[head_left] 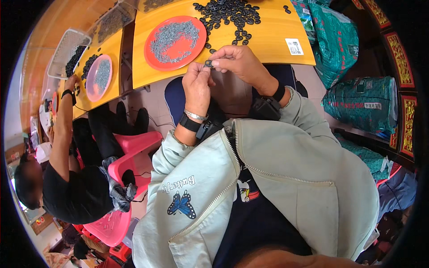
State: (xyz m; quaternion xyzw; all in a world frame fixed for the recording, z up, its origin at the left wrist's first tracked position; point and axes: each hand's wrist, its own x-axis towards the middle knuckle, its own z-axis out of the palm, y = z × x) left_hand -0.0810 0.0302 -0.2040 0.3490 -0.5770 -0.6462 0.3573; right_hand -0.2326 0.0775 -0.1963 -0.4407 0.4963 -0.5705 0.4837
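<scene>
Hands [197, 85] pinching black piece [208, 63], red plate [154, 60] nearby

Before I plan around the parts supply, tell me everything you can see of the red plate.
The red plate is round and shallow, with a smooth, plastic-looking rim. It lies flat on the yellow table, near the edge closest to the person. Small grey screw-like parts are scattered loosely over it, leaving red showing toward its middle. Dark oval pieces lie to its right. The left hand is by its near-right rim; I cannot tell whether they touch.
</scene>
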